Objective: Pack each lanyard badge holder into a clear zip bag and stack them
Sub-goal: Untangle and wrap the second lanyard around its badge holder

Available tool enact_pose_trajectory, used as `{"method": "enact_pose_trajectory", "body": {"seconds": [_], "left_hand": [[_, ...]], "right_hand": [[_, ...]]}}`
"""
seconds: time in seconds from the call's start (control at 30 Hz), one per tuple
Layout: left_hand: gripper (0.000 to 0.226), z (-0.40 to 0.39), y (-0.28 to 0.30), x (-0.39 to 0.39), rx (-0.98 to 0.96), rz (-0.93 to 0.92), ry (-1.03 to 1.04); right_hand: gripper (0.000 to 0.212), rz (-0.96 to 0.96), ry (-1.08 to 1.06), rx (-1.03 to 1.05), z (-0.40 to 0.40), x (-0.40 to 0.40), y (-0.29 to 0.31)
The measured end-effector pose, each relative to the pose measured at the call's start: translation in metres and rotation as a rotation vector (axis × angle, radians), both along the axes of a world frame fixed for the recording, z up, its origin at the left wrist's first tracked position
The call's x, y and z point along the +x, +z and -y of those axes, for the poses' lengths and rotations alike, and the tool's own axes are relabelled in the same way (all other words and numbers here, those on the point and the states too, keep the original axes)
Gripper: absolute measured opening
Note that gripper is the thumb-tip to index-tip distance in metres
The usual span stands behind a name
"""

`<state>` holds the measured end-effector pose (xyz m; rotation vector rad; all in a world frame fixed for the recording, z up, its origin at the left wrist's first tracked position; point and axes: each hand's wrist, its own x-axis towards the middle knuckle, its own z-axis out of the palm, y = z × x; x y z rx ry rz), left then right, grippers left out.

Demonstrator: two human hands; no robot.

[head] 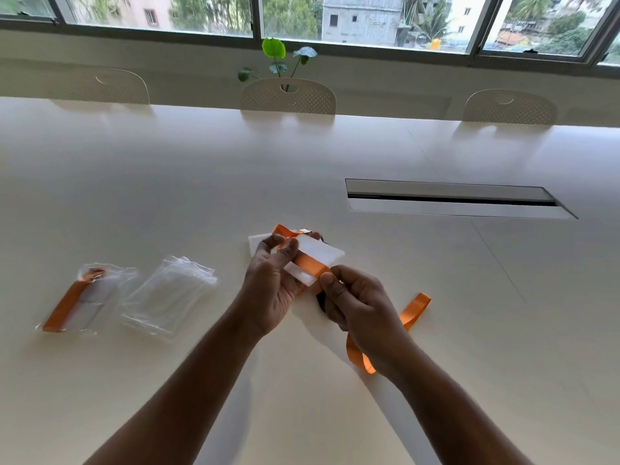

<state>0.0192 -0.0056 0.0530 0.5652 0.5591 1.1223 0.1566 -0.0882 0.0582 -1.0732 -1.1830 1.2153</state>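
Observation:
My left hand [273,283] holds a white badge holder [323,255] above the table, thumb and fingers curled round its left end. An orange lanyard strap [310,265] crosses the holder's face. My right hand [357,303] pinches that strap at the holder's near edge; the loose strap [414,308] trails out behind the hand onto the table. Another white badge holder [256,243] lies flat just beyond my left hand. At the left lie a pile of clear zip bags [167,298] and one zip bag with an orange lanyard packed inside [79,300].
The white table [201,169] stretches far ahead. A recessed cable slot [459,199] sits in it at the right. Three white chairs [288,96] stand along the far edge, with a green plant [275,57] behind the middle one.

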Motion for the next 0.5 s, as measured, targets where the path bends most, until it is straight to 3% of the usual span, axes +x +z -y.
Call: {"method": "enact_pose_trajectory", "body": {"seconds": [0.1, 0.2, 0.3, 0.43, 0.5], "left_hand": [[0.03, 0.009, -0.013, 0.004, 0.13, -0.283, -0.024], [0.03, 0.011, -0.017, 0.004, 0.534, -0.657, 0.021], [0.04, 0.011, -0.011, 0.001, 0.722, -0.62, -0.067], [0.068, 0.02, -0.011, 0.004, 0.627, -0.533, -0.309], [0.07, 0.021, -0.015, 0.008, 0.575, -0.502, -0.342]], "right_hand": [[0.032, -0.065, 0.0, 0.06, -0.003, 0.003, 0.008], [0.028, -0.067, 0.005, 0.076, -0.005, 0.008, 0.014], [0.028, -0.13, 0.04, 0.043, -0.009, 0.014, 0.018], [0.03, -0.15, 0.098, 0.017, -0.015, 0.02, 0.024], [0.03, -0.128, 0.109, 0.01, -0.016, 0.019, 0.027]]}}
